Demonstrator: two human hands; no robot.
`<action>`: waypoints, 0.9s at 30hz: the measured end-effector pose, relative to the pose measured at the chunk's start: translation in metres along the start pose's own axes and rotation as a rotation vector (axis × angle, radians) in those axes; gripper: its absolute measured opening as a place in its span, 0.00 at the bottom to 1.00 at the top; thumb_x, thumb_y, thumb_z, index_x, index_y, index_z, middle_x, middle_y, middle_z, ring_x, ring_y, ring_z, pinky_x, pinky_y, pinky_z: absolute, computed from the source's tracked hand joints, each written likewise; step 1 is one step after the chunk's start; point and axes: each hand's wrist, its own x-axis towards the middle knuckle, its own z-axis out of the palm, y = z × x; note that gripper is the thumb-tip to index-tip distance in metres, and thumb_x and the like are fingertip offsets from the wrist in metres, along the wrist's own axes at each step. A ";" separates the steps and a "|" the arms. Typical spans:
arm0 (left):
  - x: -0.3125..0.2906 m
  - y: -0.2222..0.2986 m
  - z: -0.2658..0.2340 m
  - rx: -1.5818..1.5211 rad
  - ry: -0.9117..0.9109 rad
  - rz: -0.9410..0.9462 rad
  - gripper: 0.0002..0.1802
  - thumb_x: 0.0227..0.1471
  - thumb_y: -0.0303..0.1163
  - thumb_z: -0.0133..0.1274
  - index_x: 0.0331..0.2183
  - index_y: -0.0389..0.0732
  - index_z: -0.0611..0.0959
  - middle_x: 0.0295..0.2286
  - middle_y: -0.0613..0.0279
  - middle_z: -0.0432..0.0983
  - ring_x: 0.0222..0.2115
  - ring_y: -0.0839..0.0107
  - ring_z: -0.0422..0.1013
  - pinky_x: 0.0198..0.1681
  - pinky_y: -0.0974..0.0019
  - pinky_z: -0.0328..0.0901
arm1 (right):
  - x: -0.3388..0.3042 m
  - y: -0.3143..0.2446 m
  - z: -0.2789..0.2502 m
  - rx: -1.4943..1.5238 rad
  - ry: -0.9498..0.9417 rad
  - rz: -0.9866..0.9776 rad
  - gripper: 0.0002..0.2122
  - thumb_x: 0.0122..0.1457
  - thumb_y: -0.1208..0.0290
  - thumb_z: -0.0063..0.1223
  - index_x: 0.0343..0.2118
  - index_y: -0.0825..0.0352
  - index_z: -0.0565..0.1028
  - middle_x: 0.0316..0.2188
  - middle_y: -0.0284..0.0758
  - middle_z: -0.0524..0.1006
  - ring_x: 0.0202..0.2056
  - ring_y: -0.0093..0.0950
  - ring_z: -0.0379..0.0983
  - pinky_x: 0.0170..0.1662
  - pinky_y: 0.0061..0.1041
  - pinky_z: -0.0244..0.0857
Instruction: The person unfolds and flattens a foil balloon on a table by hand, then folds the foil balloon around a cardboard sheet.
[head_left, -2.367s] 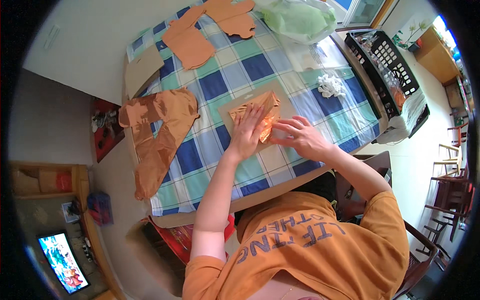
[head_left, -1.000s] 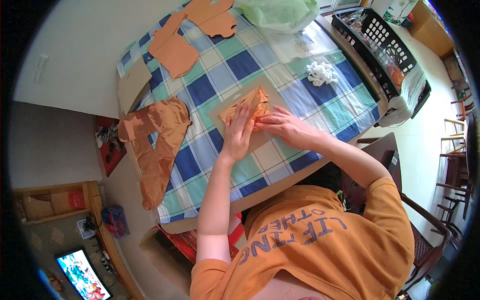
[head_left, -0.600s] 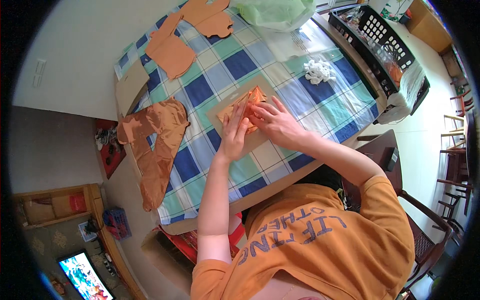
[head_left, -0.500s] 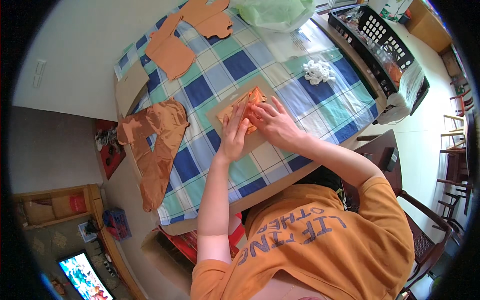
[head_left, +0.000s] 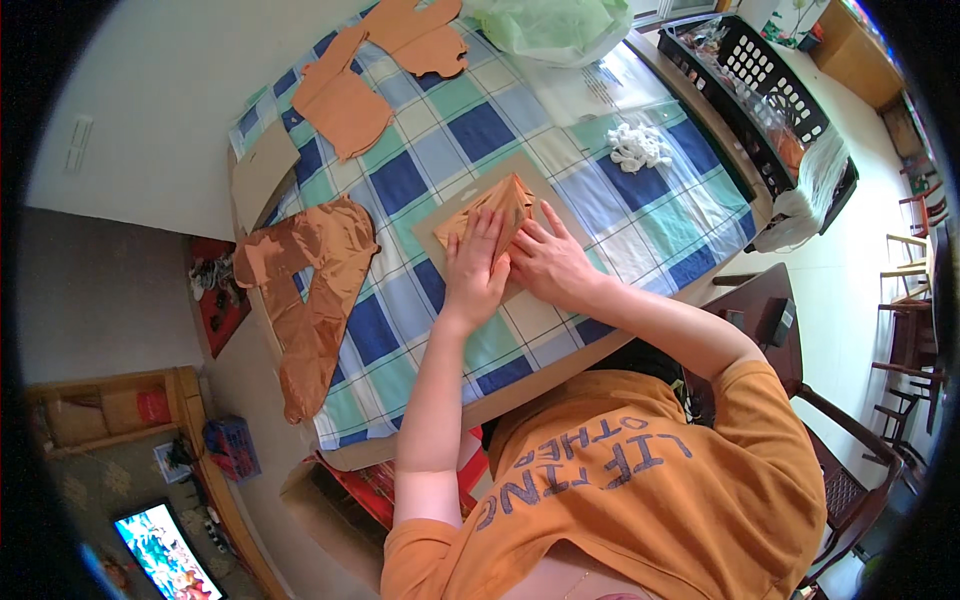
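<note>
A copper-coloured foil balloon (head_left: 513,196), folded into a small packet, lies on a piece of brown cardboard (head_left: 430,234) on the bed-like table. My left hand (head_left: 474,272) lies flat on the left part of the foil, fingers stretched and close together. From the right, my right hand (head_left: 556,266) touches the folded foil's edge, its fingers apart and index pointing away from me. Between the hands a foil fold rises slightly; the undersides of my fingers are hidden. To the left a larger flat copper foil balloon (head_left: 335,270) is spread out, hanging over the edge.
More flat foil balloons (head_left: 345,110) lie at the far left on the checked cloth (head_left: 480,130). White string-like pieces (head_left: 638,147) sit right of the cardboard. A pale green plastic bag (head_left: 550,30) is at the back. A black basket (head_left: 760,80) stands at the far right, a chair (head_left: 850,480) nearby.
My right hand has drawn slightly back toward me and its fingers have straightened. The left hand has flattened onto the foil, and more of the folded packet shows between the hands.
</note>
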 end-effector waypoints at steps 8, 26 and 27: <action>0.000 0.002 0.006 0.088 0.028 -0.016 0.35 0.54 0.35 0.43 0.63 0.46 0.58 0.63 0.55 0.50 0.65 0.58 0.43 0.65 0.43 0.35 | -0.012 0.004 0.001 0.063 0.042 0.022 0.20 0.57 0.63 0.49 0.51 0.66 0.71 0.56 0.38 0.66 0.64 0.35 0.51 0.66 0.52 0.36; 0.001 0.001 0.009 0.166 0.062 0.016 0.35 0.53 0.31 0.46 0.62 0.45 0.60 0.62 0.53 0.52 0.65 0.57 0.45 0.64 0.41 0.39 | -0.036 0.031 -0.026 -0.055 0.074 0.161 0.22 0.56 0.65 0.53 0.55 0.55 0.71 0.63 0.36 0.58 0.66 0.34 0.47 0.66 0.50 0.38; 0.000 0.001 0.009 0.161 0.068 0.024 0.35 0.53 0.31 0.46 0.62 0.45 0.60 0.62 0.53 0.52 0.65 0.57 0.45 0.64 0.41 0.39 | -0.037 0.034 -0.029 -0.080 0.105 0.167 0.21 0.55 0.66 0.54 0.54 0.56 0.72 0.61 0.37 0.61 0.64 0.35 0.52 0.65 0.48 0.42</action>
